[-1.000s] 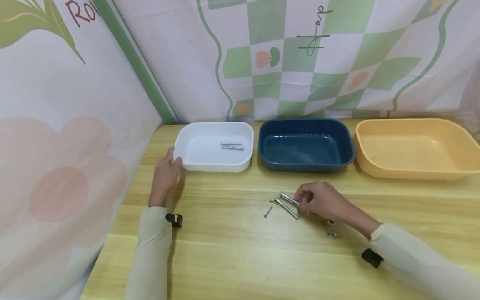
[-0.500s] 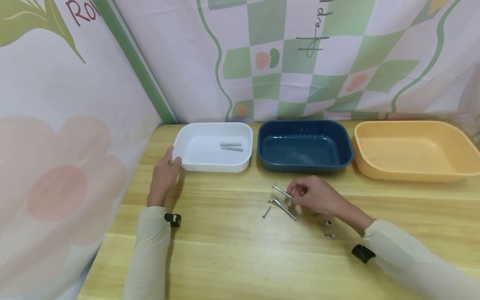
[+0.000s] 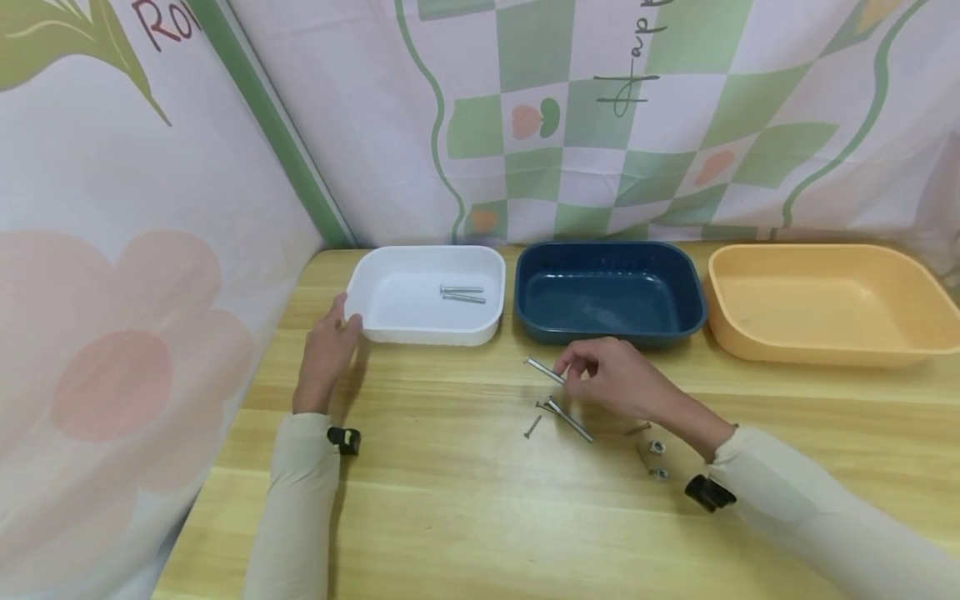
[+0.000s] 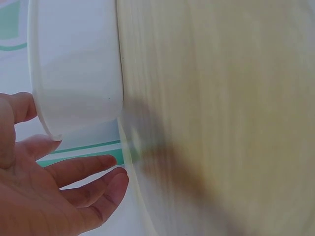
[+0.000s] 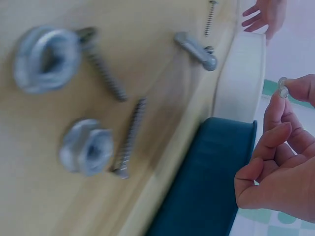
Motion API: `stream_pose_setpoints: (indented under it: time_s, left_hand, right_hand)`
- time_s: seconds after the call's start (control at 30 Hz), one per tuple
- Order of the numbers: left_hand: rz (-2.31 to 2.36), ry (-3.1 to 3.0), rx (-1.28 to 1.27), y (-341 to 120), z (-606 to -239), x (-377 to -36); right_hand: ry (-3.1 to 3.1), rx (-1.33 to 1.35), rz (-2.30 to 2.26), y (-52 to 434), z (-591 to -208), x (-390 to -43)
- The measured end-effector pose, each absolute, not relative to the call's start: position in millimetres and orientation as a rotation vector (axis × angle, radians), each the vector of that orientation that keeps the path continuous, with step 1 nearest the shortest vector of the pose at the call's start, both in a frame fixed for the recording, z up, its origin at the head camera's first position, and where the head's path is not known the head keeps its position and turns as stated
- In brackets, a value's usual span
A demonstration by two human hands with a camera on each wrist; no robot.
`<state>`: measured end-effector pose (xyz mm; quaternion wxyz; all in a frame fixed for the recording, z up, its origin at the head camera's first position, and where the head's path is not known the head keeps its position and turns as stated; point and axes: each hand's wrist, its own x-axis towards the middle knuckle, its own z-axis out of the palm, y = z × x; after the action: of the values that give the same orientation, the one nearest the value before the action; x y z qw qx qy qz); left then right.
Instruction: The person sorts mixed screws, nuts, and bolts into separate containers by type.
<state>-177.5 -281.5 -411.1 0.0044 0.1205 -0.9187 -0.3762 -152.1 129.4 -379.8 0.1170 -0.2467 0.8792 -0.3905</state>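
My left hand (image 3: 324, 358) is at the near left corner of a white plastic tray (image 3: 427, 335), pinching its rim between thumb and index finger; the other fingers extend free in the left wrist view. Two silver bolts (image 3: 463, 297) lie in this tray. Above the table, just in front of the dark blue tray (image 3: 611, 337), my right hand (image 3: 611, 375) pinches a long silver bolt (image 3: 544, 370) by one end. Two round metal ends (image 5: 283, 92) show at those fingertips in the right wrist view. Below lie another bolt (image 3: 572, 419) and small screws (image 3: 532, 427).
Two nuts, one nearer the trays (image 3: 657, 447) and one closer to me (image 3: 660, 475), lie below my right wrist with two screws (image 5: 130, 137) beside them. A yellow tray (image 3: 832, 354) stands right of the blue one. Patterned cloth (image 3: 600, 167) hangs behind the wooden table.
My right hand has lifted the bolt from the pile and moved left and away from me, towards the gap between the white and blue trays. My left hand has stayed put.
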Motion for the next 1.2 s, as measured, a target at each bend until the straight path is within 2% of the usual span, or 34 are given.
stream_pose_setpoints:
  time_s: [0.57, 1.2]
  left_hand:
    - [-1.191, -2.871, 0.377, -286.5, -410.8, -176.7]
    - [-1.16, -2.89, 0.393, -280.8, -411.5, -180.1]
  right_hand:
    - [2.493, -0.705, -1.285, 104.6, -359.1, -163.3]
    - [2.488, -0.568, -1.288, 81.6, -345.2, -184.4]
